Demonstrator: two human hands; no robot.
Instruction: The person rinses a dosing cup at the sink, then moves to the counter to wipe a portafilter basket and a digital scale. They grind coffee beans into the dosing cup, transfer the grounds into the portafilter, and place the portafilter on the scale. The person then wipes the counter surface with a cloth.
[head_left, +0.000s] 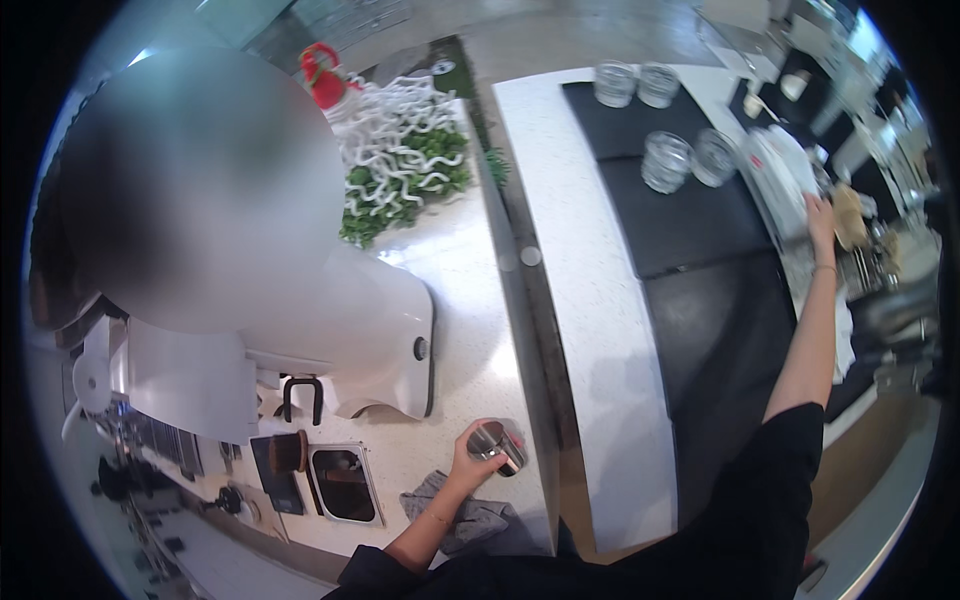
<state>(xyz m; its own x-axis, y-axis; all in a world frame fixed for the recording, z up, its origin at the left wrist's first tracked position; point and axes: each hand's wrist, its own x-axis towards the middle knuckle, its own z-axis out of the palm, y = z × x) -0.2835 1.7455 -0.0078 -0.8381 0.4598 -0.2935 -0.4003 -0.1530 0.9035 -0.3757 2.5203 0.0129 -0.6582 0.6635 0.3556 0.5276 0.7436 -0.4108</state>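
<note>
My left hand (471, 459) is wrapped around a shiny metal cup (491, 441) above the pale speckled counter. Just below that hand lies a crumpled grey cloth (480, 521). On the far right, my right hand (820, 217) is stretched out to a white paper or plastic package (784, 176), with its fingertips at the package's edge. Blur and distance hide whether those fingers grip it. Left of the cup, a wooden-handled brush (289, 452) lies beside a rectangular metal bin (343, 484) set in the counter.
A large white machine (375, 322), its upper part blurred, stands on the left counter. Behind it are green foliage (427, 150) and a red ornament (326, 79). Several clear glasses (667, 161) stand on black mats (712, 217). A gap (540, 322) separates the two counters.
</note>
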